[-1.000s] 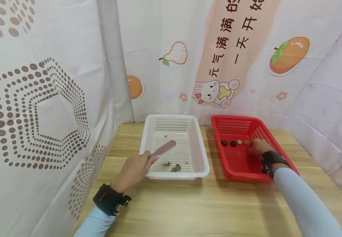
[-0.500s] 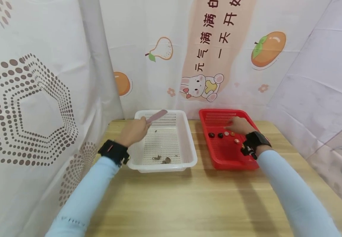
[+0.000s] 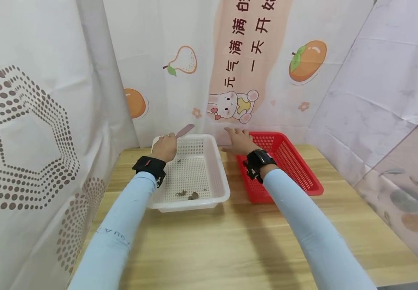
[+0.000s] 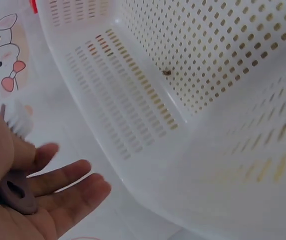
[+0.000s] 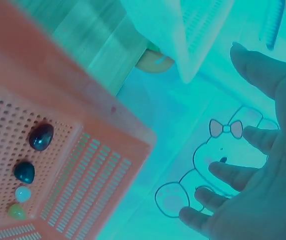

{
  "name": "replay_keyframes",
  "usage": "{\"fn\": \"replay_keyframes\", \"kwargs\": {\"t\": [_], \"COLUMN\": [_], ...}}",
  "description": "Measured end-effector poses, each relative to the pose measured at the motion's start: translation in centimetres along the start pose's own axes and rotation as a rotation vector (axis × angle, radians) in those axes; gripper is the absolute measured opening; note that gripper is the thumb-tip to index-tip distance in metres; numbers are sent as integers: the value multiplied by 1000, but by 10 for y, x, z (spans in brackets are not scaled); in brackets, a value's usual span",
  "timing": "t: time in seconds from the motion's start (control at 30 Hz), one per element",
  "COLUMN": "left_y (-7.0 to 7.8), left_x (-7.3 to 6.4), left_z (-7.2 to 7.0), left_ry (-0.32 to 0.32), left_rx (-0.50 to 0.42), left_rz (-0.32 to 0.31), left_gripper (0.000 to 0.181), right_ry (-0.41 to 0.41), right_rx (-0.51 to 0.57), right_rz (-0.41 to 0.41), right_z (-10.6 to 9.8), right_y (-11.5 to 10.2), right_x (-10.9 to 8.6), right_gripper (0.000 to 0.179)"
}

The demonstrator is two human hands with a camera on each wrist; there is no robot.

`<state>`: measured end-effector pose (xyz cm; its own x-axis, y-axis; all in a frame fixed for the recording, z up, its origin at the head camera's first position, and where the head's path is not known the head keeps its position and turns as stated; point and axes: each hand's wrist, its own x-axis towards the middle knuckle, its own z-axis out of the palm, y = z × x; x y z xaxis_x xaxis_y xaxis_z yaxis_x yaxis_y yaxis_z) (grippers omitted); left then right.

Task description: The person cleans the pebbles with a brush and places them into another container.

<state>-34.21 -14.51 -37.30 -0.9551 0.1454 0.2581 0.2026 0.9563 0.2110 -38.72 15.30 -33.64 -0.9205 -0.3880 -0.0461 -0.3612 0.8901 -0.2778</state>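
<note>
My left hand (image 3: 164,148) grips a brush (image 3: 185,131) with a mauve back, above the far left corner of the white basket (image 3: 223,189). In the left wrist view the white bristles (image 4: 17,119) and the handle's end show, partly hidden by the palm. Spread fingers mark my right hand (image 3: 241,141), which holds nothing between the white basket and the red basket (image 3: 305,177). The right wrist view shows a dark red stone (image 5: 41,136), a black stone (image 5: 24,172) and smaller pale stones in the red basket; in the head view my arm hides them.
Brown crumbs (image 3: 193,196) lie on the white basket's floor near its front. Both baskets stand at the back of a wooden table (image 3: 201,249), against a printed curtain (image 3: 151,80). Another curtain hangs close on the left.
My right hand has left the red basket, moving left with its fingers spreading. My left hand has carried the brush up and back from over the white basket. The head view has shifted.
</note>
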Motion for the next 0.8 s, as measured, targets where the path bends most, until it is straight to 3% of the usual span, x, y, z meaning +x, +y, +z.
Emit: {"fn": "replay_keyframes", "kwargs": {"t": [0.17, 0.27, 0.4, 0.63, 0.8], "left_y": [9, 11, 11, 16, 19], "left_x": [3, 2, 3, 4, 4], "left_z": [4, 3, 0, -1, 1], "left_ry": [69, 117, 139, 38, -44], "left_rx": [59, 105, 122, 61, 47], "left_rz": [69, 109, 115, 83, 63], "left_gripper": [17, 24, 34, 44, 49], "right_ry": [12, 9, 3, 3, 5], "right_rx": [-12, -20, -32, -40, -36], "right_rz": [24, 20, 9, 2, 5], "right_z": [1, -1, -3, -4, -1], "right_y": [-8, -14, -23, -31, -25], "right_x": [5, 4, 3, -5, -5], "right_gripper": [89, 89, 87, 84, 83]}}
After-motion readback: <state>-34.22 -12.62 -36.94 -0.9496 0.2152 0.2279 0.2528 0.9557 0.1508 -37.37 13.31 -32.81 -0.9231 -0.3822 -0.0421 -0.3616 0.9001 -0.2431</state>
